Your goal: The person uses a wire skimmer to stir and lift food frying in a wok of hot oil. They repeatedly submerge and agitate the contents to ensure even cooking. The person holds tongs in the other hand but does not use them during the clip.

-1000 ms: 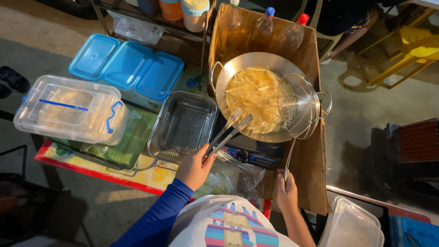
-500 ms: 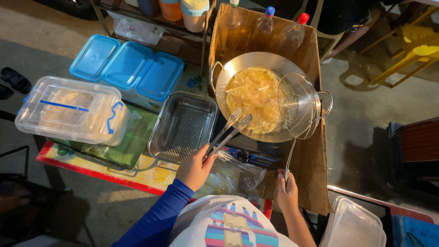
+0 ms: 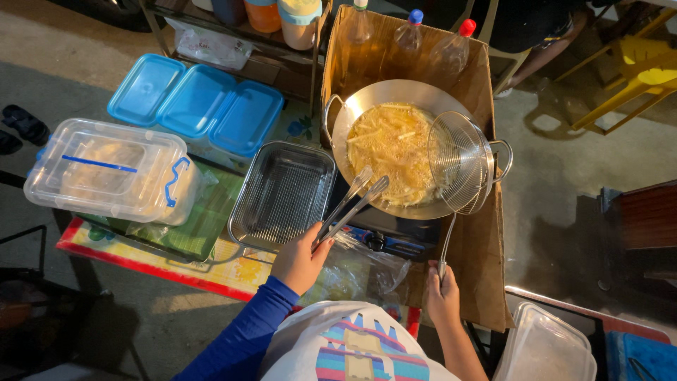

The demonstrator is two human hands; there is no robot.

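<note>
Outdoor setup on a grey concrete floor (image 3: pixel 84 77), low table covered with a bright floral plastic cloth (image 3: pixel 218 271), so basically a street-side frying station. Biggest thing here is the tall brown cardboard sheet (image 3: pixel 486 233) wrapped around the cooker as a wind guard, with three clear plastic bottles (image 3: pixel 412 35) poking up behind it. Inside sits a wide round steel wok (image 3: pixel 367 106) full of bubbling oil and pale yellow potato strips (image 3: pixel 391 144). Left of that is a clear plastic storage box with a blue-handled lid (image 3: pixel 106 169), and behind it a row of three blue-lidded food containers (image 3: pixel 194 102). Between the box and the wok there's a rectangular steel tray with a mesh rack (image 3: pixel 285 190), nothing on it. Now the smaller stuff: a round wire mesh skimmer (image 3: pixel 458 162) tilted over the wok's right rim, its long handle running down to the right hand (image 3: pixel 443 296), which is closed around the end of it. The left hand (image 3: pixel 300 259), blue sleeve, is gripped around a pair of long metal tongs (image 3: pixel 352 204), tips just over the wok's near edge by the fries.
</note>
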